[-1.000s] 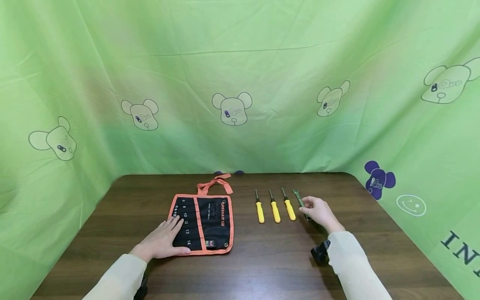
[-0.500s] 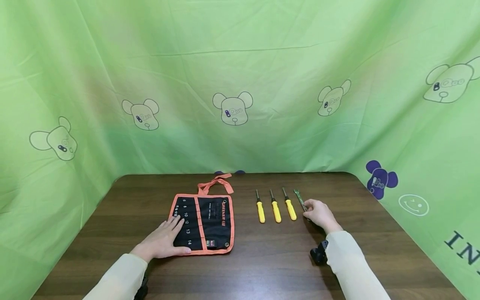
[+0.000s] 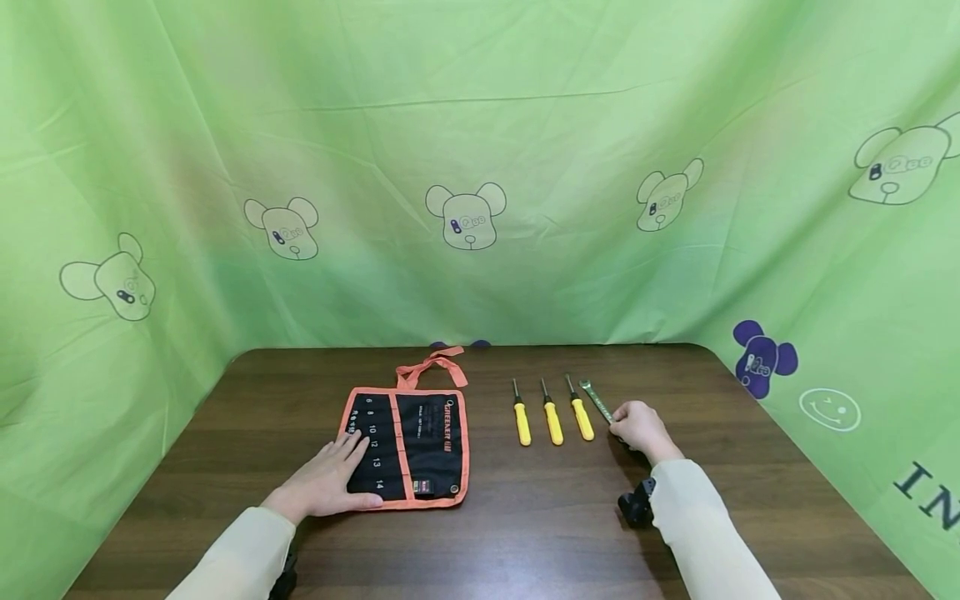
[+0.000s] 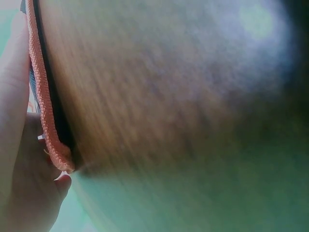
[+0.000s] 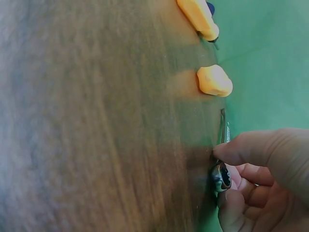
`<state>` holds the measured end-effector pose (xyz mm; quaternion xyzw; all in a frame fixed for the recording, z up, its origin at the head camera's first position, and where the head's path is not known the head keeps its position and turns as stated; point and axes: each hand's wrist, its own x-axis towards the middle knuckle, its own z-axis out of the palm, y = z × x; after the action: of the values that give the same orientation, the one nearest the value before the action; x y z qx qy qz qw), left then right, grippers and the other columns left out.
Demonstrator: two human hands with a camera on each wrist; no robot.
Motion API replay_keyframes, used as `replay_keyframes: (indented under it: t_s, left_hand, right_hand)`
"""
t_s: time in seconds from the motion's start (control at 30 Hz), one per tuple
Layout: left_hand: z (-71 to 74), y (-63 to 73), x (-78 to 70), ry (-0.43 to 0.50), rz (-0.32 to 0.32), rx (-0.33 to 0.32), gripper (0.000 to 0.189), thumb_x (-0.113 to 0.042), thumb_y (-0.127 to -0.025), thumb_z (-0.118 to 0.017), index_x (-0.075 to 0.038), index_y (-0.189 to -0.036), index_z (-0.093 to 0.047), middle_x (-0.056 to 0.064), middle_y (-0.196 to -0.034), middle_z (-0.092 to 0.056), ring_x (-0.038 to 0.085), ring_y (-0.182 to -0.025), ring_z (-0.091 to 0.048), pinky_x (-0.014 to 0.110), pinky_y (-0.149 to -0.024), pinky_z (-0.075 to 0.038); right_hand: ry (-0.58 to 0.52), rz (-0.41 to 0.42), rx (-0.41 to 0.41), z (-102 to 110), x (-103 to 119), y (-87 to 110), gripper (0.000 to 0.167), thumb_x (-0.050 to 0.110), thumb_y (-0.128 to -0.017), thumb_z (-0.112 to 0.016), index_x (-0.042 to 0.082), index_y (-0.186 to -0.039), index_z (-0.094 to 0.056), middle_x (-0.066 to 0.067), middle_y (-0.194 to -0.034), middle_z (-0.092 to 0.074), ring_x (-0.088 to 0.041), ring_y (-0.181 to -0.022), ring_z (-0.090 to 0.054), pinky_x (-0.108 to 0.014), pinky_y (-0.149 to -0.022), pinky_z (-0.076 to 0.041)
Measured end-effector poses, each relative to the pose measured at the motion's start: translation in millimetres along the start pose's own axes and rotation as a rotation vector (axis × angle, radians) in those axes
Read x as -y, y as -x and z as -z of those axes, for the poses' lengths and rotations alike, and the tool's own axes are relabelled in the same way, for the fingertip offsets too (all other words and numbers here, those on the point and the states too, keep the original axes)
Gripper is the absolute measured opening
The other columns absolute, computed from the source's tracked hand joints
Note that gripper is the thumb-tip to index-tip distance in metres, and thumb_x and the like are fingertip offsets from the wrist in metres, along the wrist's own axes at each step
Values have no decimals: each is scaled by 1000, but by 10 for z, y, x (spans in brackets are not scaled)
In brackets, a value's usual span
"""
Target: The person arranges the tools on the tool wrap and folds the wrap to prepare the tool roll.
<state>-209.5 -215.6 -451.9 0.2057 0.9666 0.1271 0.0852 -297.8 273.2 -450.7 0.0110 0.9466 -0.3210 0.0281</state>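
My left hand (image 3: 330, 479) lies spread on the left part of a black tool pouch (image 3: 429, 433) with orange trim and printed size numbers. In the left wrist view, the pouch's orange edge (image 4: 42, 92) runs beside that hand. At the right, my right hand (image 3: 642, 429) pinches a shiny combination wrench (image 3: 597, 402) near its near end, the open-end head pointing away. The right wrist view has the wrench's ring end (image 5: 221, 178) between thumb and fingers, close to the tabletop. The hand covers part of the shank.
Left of the wrench lie three yellow-handled screwdrivers (image 3: 552, 423), roughly side by side with tips pointing away. An orange tie strap (image 3: 427, 368) trails from the pouch's far edge. A green printed cloth (image 3: 465, 292) hangs behind the brown wooden table (image 3: 495, 533).
My right hand has shifted its fingers to the wrench's near end and taken hold. The wrench's far head has swung slightly left. The left hand and pouch stay put.
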Motion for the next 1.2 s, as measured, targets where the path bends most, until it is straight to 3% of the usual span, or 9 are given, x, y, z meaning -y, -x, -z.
replay_keyframes:
  t_s: [0.2, 0.5, 0.8, 1.2]
  left_hand:
    - [0, 4, -5, -1, -3, -7, 99, -68, -78, -52, 5, -141, -30, 25, -145, -23, 39, -133, -17, 50, -104, -19]
    - [3, 6, -12, -5, -5, -8, 98, -67, -78, -52, 5, -140, -30, 25, -145, -23, 39, -133, -18, 50, -105, -19]
    - [-6, 0, -1, -8, -11, -8, 97, -67, -79, -52, 5, -141, -30, 25, -145, -23, 39, -134, -17, 50, -104, -19]
    - [-17, 4, 12, -5, -11, -15, 98, -67, -78, -53, 6, -140, -31, 26, -144, -24, 40, -133, -19, 51, -104, -20]
  right_hand:
    - [-47, -13, 16, -4, -3, 11, 3, 0, -78, -59, -3, -77, -59, -1, -58, -50, -13, -47, -48, -27, -46, -44]
    - [-110, -18, 33, -3, -40, 4, 7, 2, -80, -61, -1, -74, -60, 0, -58, -49, -11, -47, -45, -26, -46, -43]
    - [-186, -25, 25, 30, -54, 12, 8, 2, -83, -59, -5, -79, -59, -2, -61, -51, -13, -53, -46, -28, -47, -44]
    - [-274, 13, 16, 119, 163, 59, 11, 4, -85, -59, -7, -87, -59, -3, -67, -53, -15, -62, -48, -29, -49, -44]
